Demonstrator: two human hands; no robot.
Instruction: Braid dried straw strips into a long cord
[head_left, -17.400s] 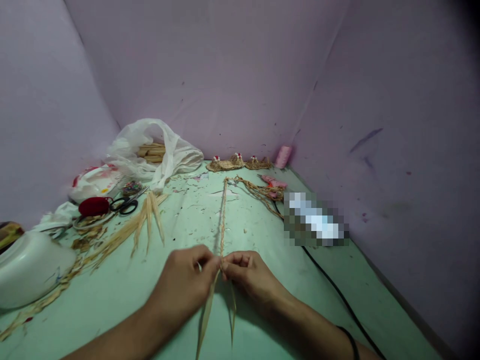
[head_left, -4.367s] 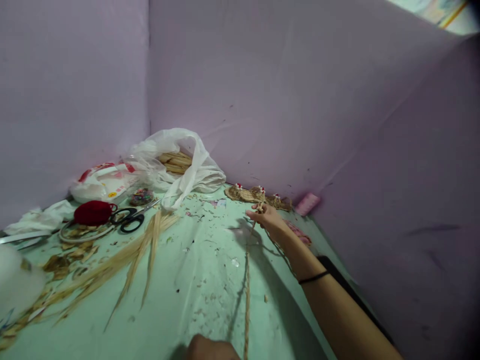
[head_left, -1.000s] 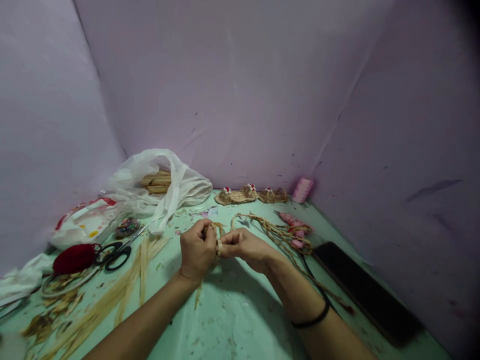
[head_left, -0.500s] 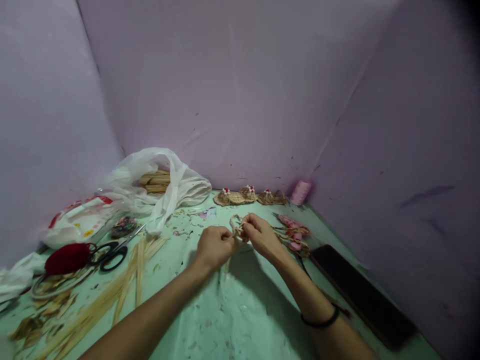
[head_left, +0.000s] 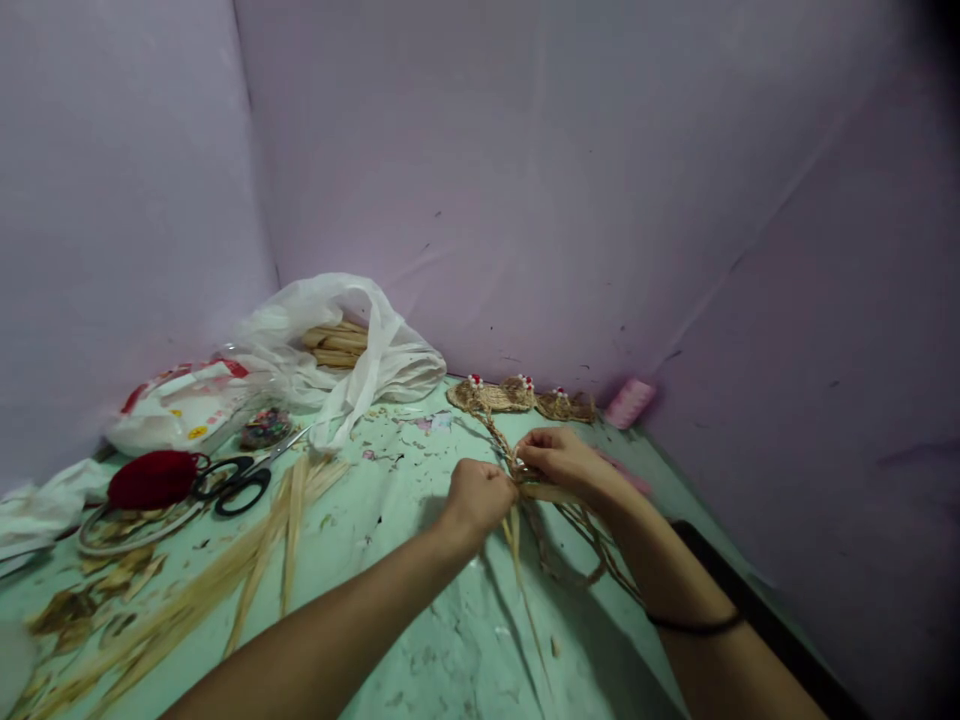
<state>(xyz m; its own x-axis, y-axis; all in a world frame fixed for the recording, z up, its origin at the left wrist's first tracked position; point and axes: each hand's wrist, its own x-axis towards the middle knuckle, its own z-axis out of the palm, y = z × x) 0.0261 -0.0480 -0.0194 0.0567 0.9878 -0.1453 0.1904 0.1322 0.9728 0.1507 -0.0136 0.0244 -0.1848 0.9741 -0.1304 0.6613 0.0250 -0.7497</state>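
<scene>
A braid of dried plant fibre (head_left: 493, 437) runs up from between my two hands toward the back of the table. My left hand (head_left: 478, 500) is closed in a fist around the lower side of the braid, with loose pale strands (head_left: 516, 540) hanging below it. My right hand (head_left: 561, 460) pinches the braid from the right, its fingertips close beside my left hand. A loop of finished brown braid (head_left: 574, 575) dangles beneath my right wrist. The exact strands between the fingers are too small to make out.
Small woven slippers (head_left: 495, 395) and a pink thread spool (head_left: 630, 402) stand by the back wall. Left are a plastic bag (head_left: 401, 365) of dried strips, black-handled scissors (head_left: 244, 487), a red bundle (head_left: 154, 480) and pale fibre strips (head_left: 217, 590). A dark flat object (head_left: 720, 570) lies right, behind my forearm.
My view has turned left, so things sit farther right. Both hands have lifted the braid; more of its length and trailing strands now show. My hands still grip it.
</scene>
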